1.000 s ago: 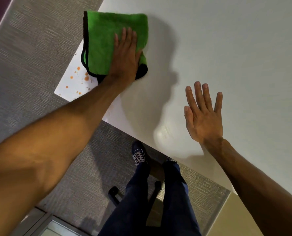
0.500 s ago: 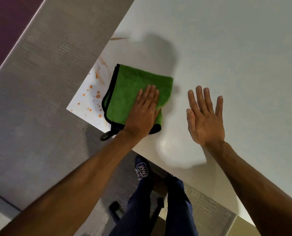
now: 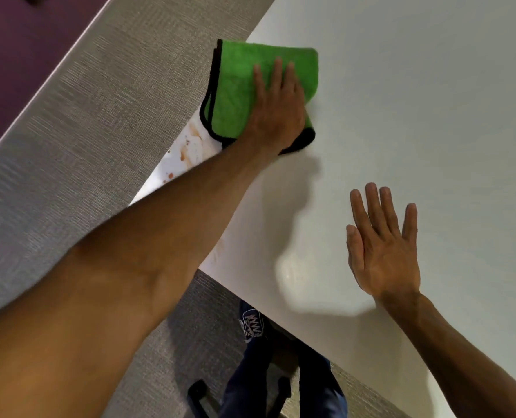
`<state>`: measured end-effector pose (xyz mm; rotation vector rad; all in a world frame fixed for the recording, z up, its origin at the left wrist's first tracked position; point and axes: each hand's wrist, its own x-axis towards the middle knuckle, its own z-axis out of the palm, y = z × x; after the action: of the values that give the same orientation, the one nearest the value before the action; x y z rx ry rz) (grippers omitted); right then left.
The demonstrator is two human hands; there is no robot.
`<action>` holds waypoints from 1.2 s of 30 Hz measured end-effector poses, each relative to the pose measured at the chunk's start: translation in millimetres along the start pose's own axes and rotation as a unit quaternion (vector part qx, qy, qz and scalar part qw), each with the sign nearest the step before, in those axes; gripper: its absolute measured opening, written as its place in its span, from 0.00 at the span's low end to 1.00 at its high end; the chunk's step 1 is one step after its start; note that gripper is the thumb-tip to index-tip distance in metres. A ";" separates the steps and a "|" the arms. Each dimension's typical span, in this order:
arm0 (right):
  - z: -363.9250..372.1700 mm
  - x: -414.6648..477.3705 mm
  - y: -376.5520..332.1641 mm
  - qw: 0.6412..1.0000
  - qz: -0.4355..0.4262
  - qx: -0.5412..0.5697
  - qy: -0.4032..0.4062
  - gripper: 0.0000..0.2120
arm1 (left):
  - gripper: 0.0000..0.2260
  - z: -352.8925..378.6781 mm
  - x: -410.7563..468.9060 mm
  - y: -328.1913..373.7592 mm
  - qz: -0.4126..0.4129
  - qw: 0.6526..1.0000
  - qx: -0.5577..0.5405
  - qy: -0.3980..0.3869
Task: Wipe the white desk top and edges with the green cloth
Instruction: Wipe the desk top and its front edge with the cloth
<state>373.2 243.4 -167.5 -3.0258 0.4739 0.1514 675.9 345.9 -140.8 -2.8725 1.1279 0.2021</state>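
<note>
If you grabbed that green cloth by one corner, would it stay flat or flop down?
Probably flop: the green cloth is folded in soft layers whose black edge bows loosely. It looks fluffy, so likely light. Under the flat left hand it should slide easily over the smooth white desk.

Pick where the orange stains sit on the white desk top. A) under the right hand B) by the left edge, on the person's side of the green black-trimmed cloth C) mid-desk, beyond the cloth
B: the orange stains lie by the left edge of the white desk top, on the near side of the green black-trimmed cloth that the flat left hand presses.
</note>
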 end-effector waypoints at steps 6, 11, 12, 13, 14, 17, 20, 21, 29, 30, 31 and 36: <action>1.4 -0.1 0.3 1.000 0.002 0.004 0.006 0.30 | 0.35 2.8 13.9 -30.4 -0.055 0.996 -0.072 -0.001; 2.2 0.3 0.4 1.000 0.003 0.005 0.006 0.30 | 0.33 5.8 10.3 -27.4 -0.136 0.987 -0.083 0.012; 2.3 0.4 0.5 1.000 0.003 0.008 0.004 0.30 | 0.33 4.4 8.3 -27.2 -0.158 0.984 -0.081 0.010; 2.4 0.3 0.8 1.000 0.004 0.010 0.004 0.30 | 0.33 3.1 6.2 -26.6 -0.175 0.981 -0.078 0.008; 2.7 -0.1 1.1 1.000 0.004 0.011 0.004 0.30 | 0.33 2.0 3.2 -25.7 -0.188 0.979 -0.076 0.006; 2.2 0.0 0.6 1.000 0.003 0.014 0.004 0.30 | 0.31 -0.5 -8.0 -27.0 -0.193 0.979 -0.069 0.004; 2.0 -0.3 1.4 1.000 0.004 0.015 0.000 0.30 | 0.30 -1.7 -22.4 -33.3 -0.186 0.981 -0.059 0.003; 2.1 -0.3 1.6 1.000 0.005 0.015 0.000 0.30 | 0.30 -2.1 -26.7 -35.9 -0.180 0.982 -0.054 0.001; 0.9 -0.6 1.4 1.000 0.005 0.017 -0.003 0.30 | 0.33 -2.3 -76.5 -58.3 -0.069 0.996 0.025 -0.047; 1.0 -0.7 1.5 1.000 0.005 0.018 -0.003 0.30 | 0.34 -3.7 -84.7 -60.4 -0.049 0.996 0.043 -0.053; 1.3 -0.7 1.4 1.000 0.006 0.020 -0.002 0.30 | 0.36 -4.9 -93.4 -61.6 -0.032 0.996 0.053 -0.061; 0.8 -0.8 0.9 1.000 0.005 0.023 -0.001 0.29 | 0.38 -5.0 -134.4 -62.0 0.019 0.994 0.072 -0.083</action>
<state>372.1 242.8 -168.3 -2.9783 0.4866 0.1430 621.2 481.5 -117.3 -2.6540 1.1192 0.3397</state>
